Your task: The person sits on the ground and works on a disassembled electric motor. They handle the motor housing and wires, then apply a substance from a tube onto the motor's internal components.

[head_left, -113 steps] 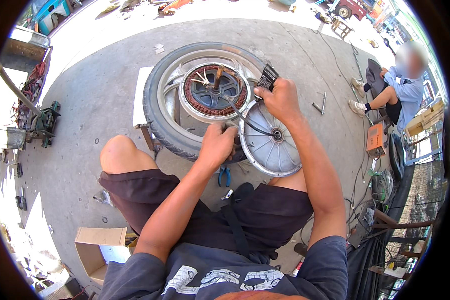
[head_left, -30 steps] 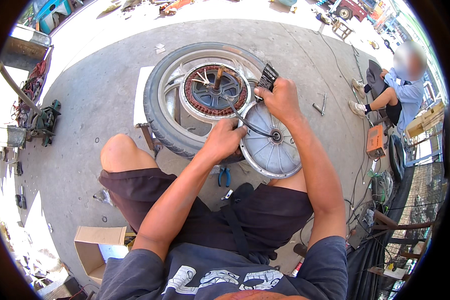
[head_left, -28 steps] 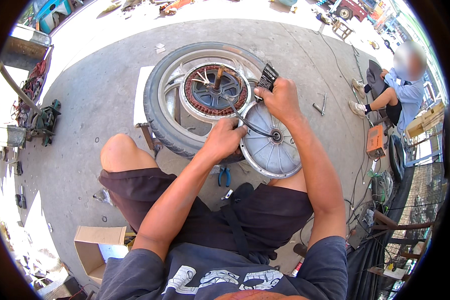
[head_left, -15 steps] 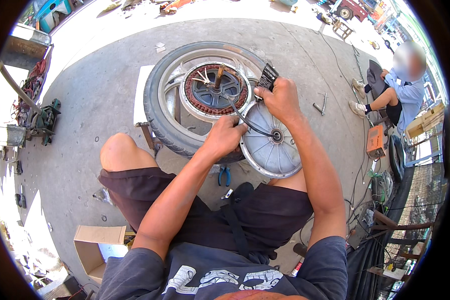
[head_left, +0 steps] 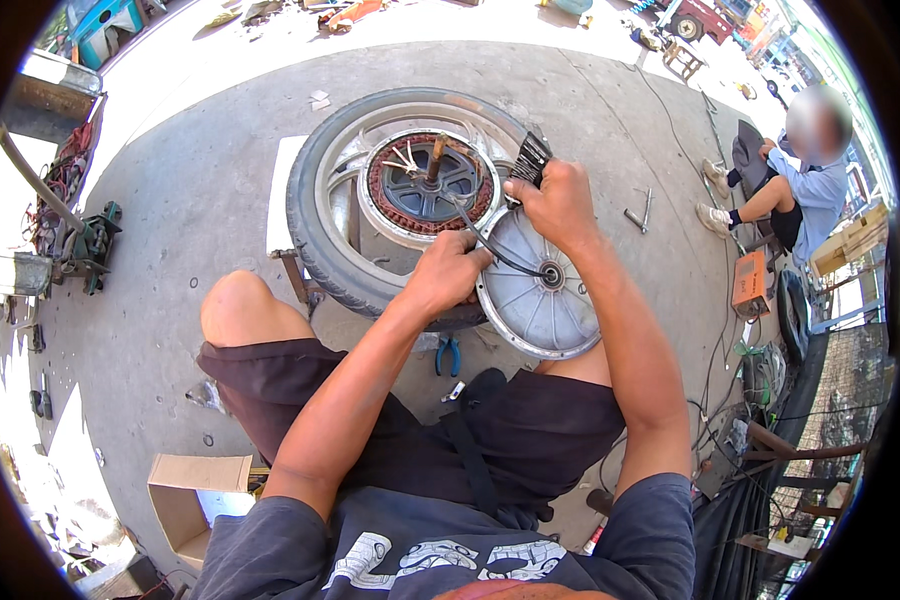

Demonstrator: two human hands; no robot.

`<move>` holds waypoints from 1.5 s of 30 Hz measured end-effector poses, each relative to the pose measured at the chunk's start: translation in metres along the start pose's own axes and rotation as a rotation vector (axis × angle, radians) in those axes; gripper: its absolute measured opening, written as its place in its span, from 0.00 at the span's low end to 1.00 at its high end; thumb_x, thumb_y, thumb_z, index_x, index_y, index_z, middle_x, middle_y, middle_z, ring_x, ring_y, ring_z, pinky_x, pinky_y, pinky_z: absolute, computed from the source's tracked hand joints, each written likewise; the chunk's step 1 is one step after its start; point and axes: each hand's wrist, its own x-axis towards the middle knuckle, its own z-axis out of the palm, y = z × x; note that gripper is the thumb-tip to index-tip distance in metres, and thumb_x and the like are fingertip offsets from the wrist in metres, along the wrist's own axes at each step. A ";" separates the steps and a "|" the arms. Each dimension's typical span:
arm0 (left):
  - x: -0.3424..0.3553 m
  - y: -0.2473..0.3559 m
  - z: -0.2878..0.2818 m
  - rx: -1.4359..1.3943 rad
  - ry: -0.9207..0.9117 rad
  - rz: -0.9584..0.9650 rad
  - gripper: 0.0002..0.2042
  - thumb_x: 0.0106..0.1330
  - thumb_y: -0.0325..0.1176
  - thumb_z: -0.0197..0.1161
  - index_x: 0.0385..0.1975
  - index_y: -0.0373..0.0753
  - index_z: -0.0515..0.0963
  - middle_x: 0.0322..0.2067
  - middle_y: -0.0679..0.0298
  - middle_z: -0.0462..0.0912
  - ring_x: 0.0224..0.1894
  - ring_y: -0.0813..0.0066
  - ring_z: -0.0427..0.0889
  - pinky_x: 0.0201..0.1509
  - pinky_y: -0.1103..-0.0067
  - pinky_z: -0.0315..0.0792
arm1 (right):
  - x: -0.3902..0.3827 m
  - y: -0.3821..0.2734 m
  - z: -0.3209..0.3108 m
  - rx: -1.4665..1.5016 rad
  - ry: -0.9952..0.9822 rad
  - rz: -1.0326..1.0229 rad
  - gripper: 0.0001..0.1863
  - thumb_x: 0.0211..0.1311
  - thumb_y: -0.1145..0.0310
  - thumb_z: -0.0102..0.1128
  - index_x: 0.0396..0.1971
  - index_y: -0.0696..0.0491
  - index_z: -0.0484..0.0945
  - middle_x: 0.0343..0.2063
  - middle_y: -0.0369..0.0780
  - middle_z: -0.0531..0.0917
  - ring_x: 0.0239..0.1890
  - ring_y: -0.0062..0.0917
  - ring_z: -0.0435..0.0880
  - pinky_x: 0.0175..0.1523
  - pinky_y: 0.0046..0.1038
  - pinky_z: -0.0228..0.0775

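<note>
A wheel with a black tyre lies flat in front of me, its hub opened to copper windings around a dark spoked core with a rusty axle. My left hand has its fingers closed on the left rim of a round silvery hub cover, tilted against the wheel's near right side. A black cable runs from the hub to the cover's central bearing. Above the cover's upper rim, my right hand grips a flattened black tube with pale print; its nozzle end is hidden.
Blue-handled pliers lie on the ground below the wheel. A T-shaped wrench is to the right. An open cardboard box stands at lower left. Another person sits at right near an orange box; cables trail along the ground.
My right hand and the black tube have shifted slightly left along the cover's upper rim. The left hand's hold on the cover looks unchanged.
</note>
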 end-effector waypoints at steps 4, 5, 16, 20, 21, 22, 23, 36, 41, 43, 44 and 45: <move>0.001 0.002 0.000 -0.006 -0.010 -0.008 0.12 0.70 0.33 0.58 0.31 0.30 0.79 0.19 0.64 0.79 0.16 0.77 0.76 0.20 0.79 0.69 | -0.001 0.006 0.002 -0.007 -0.008 0.011 0.19 0.45 0.65 0.76 0.14 0.65 0.77 0.13 0.56 0.75 0.19 0.50 0.80 0.26 0.43 0.67; 0.000 0.005 0.000 -0.003 -0.015 -0.015 0.12 0.70 0.33 0.58 0.31 0.30 0.80 0.19 0.64 0.78 0.16 0.77 0.76 0.20 0.78 0.69 | -0.001 0.005 0.001 -0.012 -0.010 0.014 0.19 0.45 0.65 0.76 0.14 0.65 0.77 0.13 0.55 0.75 0.19 0.50 0.80 0.26 0.43 0.67; 0.006 0.005 -0.005 0.032 -0.040 -0.001 0.12 0.70 0.34 0.59 0.30 0.30 0.79 0.18 0.66 0.78 0.17 0.78 0.76 0.21 0.77 0.69 | -0.001 0.006 0.001 -0.019 -0.015 0.011 0.19 0.45 0.66 0.76 0.15 0.65 0.78 0.13 0.56 0.76 0.20 0.50 0.81 0.26 0.43 0.68; 0.011 0.001 -0.006 0.024 -0.043 0.026 0.12 0.70 0.34 0.59 0.30 0.31 0.79 0.18 0.66 0.78 0.17 0.78 0.76 0.21 0.77 0.69 | 0.000 0.001 0.000 -0.013 -0.021 0.011 0.19 0.45 0.66 0.76 0.15 0.65 0.78 0.13 0.56 0.76 0.20 0.50 0.81 0.26 0.43 0.68; 0.012 0.001 -0.007 0.035 -0.047 0.022 0.12 0.70 0.34 0.58 0.30 0.31 0.79 0.18 0.66 0.78 0.17 0.78 0.76 0.21 0.77 0.69 | 0.000 0.001 0.000 -0.012 -0.024 0.013 0.19 0.45 0.66 0.76 0.15 0.65 0.78 0.13 0.56 0.76 0.20 0.50 0.81 0.26 0.43 0.68; 0.012 0.002 -0.007 0.047 -0.052 0.018 0.12 0.71 0.34 0.58 0.30 0.32 0.79 0.18 0.66 0.77 0.17 0.79 0.76 0.21 0.77 0.68 | 0.000 0.001 0.000 -0.015 -0.024 0.016 0.19 0.45 0.66 0.76 0.15 0.65 0.78 0.13 0.56 0.76 0.20 0.50 0.81 0.26 0.43 0.68; 0.012 0.003 -0.007 0.058 -0.058 0.014 0.11 0.71 0.34 0.58 0.30 0.32 0.79 0.18 0.67 0.77 0.17 0.79 0.75 0.21 0.77 0.68 | 0.000 0.002 0.000 -0.019 -0.024 0.019 0.19 0.45 0.66 0.76 0.15 0.65 0.78 0.13 0.56 0.76 0.20 0.50 0.81 0.26 0.43 0.69; 0.024 -0.003 -0.008 0.044 -0.076 0.006 0.12 0.72 0.34 0.56 0.29 0.32 0.78 0.16 0.68 0.74 0.16 0.79 0.71 0.20 0.77 0.66 | -0.001 0.001 0.000 -0.039 -0.033 0.028 0.20 0.45 0.65 0.77 0.15 0.66 0.78 0.14 0.56 0.76 0.20 0.51 0.81 0.26 0.43 0.69; 0.020 0.006 -0.010 0.113 -0.052 0.049 0.14 0.71 0.36 0.57 0.28 0.31 0.78 0.16 0.66 0.74 0.15 0.76 0.73 0.21 0.76 0.68 | -0.001 0.003 0.001 -0.022 -0.024 0.013 0.20 0.45 0.65 0.77 0.14 0.66 0.78 0.13 0.56 0.76 0.20 0.51 0.81 0.26 0.43 0.69; 0.024 0.002 -0.010 0.138 -0.039 0.082 0.15 0.71 0.37 0.56 0.28 0.31 0.78 0.16 0.65 0.74 0.16 0.76 0.74 0.22 0.76 0.68 | -0.001 0.003 0.001 -0.021 -0.026 0.010 0.19 0.46 0.65 0.77 0.14 0.66 0.78 0.13 0.56 0.76 0.20 0.50 0.81 0.26 0.43 0.69; 0.025 0.000 -0.010 0.150 -0.032 0.100 0.15 0.71 0.37 0.56 0.28 0.31 0.78 0.16 0.65 0.75 0.16 0.76 0.74 0.22 0.76 0.69 | -0.001 0.003 0.001 -0.024 -0.029 0.010 0.19 0.46 0.65 0.77 0.14 0.66 0.78 0.13 0.56 0.76 0.20 0.50 0.81 0.26 0.43 0.69; 0.026 -0.002 -0.010 0.154 -0.027 0.109 0.15 0.71 0.37 0.56 0.28 0.31 0.78 0.16 0.65 0.75 0.16 0.76 0.74 0.22 0.75 0.69 | -0.001 0.003 0.001 -0.027 -0.031 0.009 0.19 0.46 0.65 0.77 0.14 0.66 0.78 0.13 0.56 0.76 0.20 0.50 0.81 0.26 0.42 0.69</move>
